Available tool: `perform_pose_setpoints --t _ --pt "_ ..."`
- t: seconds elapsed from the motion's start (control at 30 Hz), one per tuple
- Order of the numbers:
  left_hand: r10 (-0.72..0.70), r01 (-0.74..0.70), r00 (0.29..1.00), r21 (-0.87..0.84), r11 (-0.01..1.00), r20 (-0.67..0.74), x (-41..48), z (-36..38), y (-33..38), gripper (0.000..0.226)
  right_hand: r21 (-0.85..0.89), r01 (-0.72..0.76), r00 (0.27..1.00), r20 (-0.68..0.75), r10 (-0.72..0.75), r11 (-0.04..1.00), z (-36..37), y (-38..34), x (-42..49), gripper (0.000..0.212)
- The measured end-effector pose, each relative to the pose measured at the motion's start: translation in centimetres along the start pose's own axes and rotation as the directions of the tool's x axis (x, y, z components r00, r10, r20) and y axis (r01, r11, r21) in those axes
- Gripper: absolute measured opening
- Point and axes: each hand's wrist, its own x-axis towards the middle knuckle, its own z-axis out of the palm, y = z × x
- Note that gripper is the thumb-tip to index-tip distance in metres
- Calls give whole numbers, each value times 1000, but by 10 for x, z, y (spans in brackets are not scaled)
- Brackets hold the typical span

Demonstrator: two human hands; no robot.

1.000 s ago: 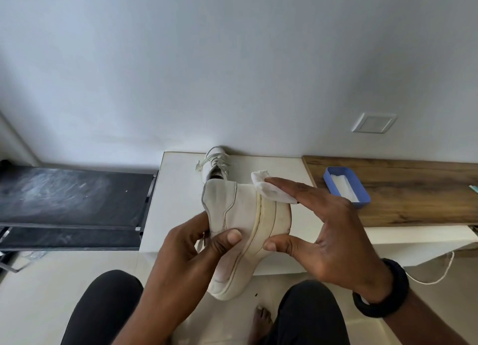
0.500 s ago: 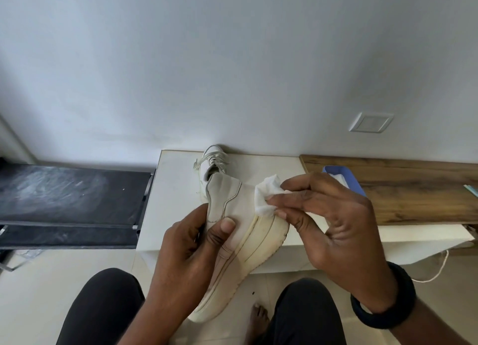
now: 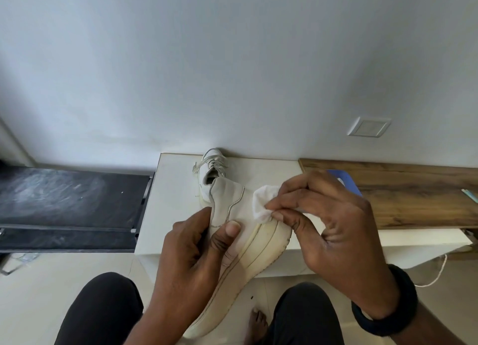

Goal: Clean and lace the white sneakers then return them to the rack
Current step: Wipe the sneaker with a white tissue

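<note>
- Held sneaker (image 3: 258, 244): smooth off-white upper, grey stitched seams, thick grooved yellowish sole; tilted in mid-air above the knees, just near of the white cabinet top (image 3: 176, 202).
- Left hand (image 3: 186, 262): fingers curled round the upper, thumb pressed flat on the side panel.
- Right hand (image 3: 331, 228): fingertips bent, pinching a crumpled white wipe (image 3: 262, 205) against the upper just above the sole; black band (image 3: 388, 308) at the wrist.
- Second sneaker (image 3: 210, 169): laced, upright at the far edge of the cabinet top, by the wall.
- Blue tray (image 3: 348, 183) on the wooden shelf (image 3: 413, 194), right, mostly hidden behind the right hand.
</note>
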Motion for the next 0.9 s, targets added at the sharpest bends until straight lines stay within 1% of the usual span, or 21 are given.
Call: perform_pose_setpoints --t 0.13,0.17,0.2,0.3,0.37,0.47,0.5,0.6,0.67,0.73,0.83,0.9 --pt "18 -17 1000 31 999 -15 1 1 -4 63 -36 113 987 121 -108 993 1 -8 -13 11" --pt "18 -17 1000 33 999 -21 2 1 -4 62 -54 125 984 133 -117 991 2 -7 -14 13" --pt "18 -16 999 39 999 -31 3 1 -4 63 -63 115 986 125 -107 991 2 -6 -12 15" --pt "46 -42 998 77 996 -48 9 0 0 63 -11 9 998 61 -9 1000 1 3 4 20" --pt "110 -106 994 115 988 -26 13 0 3 57 15 -33 998 51 33 999 0 10 17 22" --pt "189 -189 982 106 976 10 17 0 2 49 113 -99 993 73 92 989 -2 14 24 21" --pt "205 -206 979 105 973 22 17 0 1 47 115 -93 993 87 83 989 -3 13 23 20" --pt "241 -246 969 141 959 50 17 -3 -3 46 71 0 988 156 -11 997 -10 10 18 16" --pt "258 -264 964 154 952 58 19 -4 -5 45 94 10 979 200 -29 996 -13 12 17 15" --pt "257 -265 964 151 952 73 20 -3 -5 46 113 -52 976 216 27 992 -12 17 21 16" --pt "243 -252 966 122 960 84 19 -2 -5 49 156 -187 963 222 150 970 -9 22 29 18" --pt "218 -224 974 104 969 64 19 -1 -4 49 195 -229 959 211 188 954 -8 23 30 18"
